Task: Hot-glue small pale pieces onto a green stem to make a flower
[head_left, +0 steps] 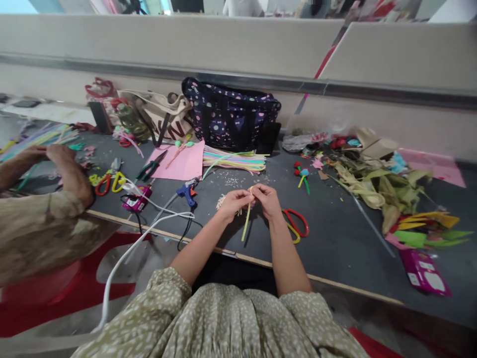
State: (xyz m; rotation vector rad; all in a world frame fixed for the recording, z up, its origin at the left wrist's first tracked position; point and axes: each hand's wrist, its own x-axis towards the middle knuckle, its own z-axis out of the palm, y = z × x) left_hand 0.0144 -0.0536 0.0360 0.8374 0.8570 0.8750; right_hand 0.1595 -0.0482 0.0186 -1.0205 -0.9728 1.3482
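My left hand and my right hand meet over the dark table, both pinched on the top of a thin yellow-green straw that hangs down toward the table's front edge. A small pale bundle lies just left of my left hand. Red and yellow scissors rest right beside my right wrist.
A blue glue gun with white cable, a pink sheet, a pile of coloured straws and a dotted bag lie behind. Dried leaves spread at right. Another person's arm rests at left near more scissors.
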